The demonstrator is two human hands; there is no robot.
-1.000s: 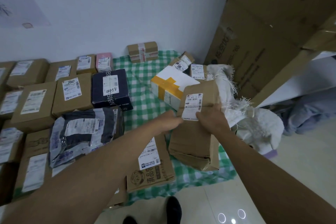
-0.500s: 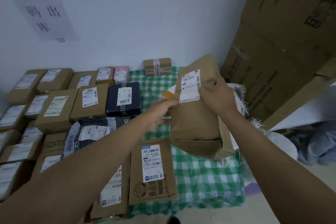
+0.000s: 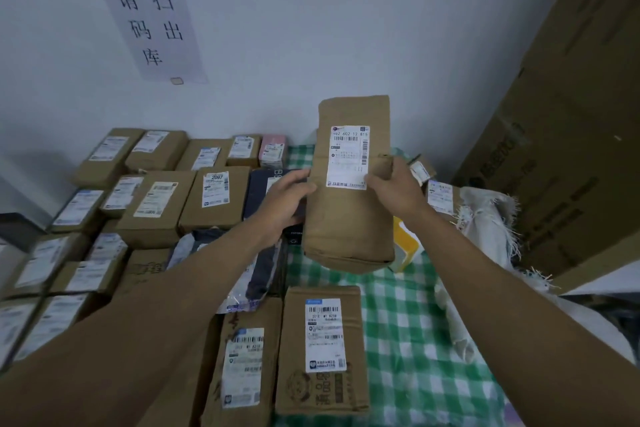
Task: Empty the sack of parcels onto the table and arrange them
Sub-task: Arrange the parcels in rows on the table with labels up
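Tall brown parcel (image 3: 349, 215) held upright in the air above the checked table (image 3: 408, 322), label facing camera. Left hand (image 3: 289, 199) and right hand (image 3: 393, 189) clamp its side edges, fingers curled round. Looks stiff, light, boxy; grip mid-sides. Sack (image 3: 485, 229) slumped at table's right edge, arranged parcels (image 3: 156, 204) fill the left.

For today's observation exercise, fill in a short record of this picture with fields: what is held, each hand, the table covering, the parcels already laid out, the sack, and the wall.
held item: tall brown parcel, upright, label facing the camera, lifted above the table
left hand: holds the parcel's left edge
right hand: grips the parcel's right edge, thumb on the label
table covering: green checked cloth
laid-out parcels: brown boxes in rows on the left, one pink parcel at the back
sack: white woven sack, frayed, at the right
wall: paper notice with handwriting
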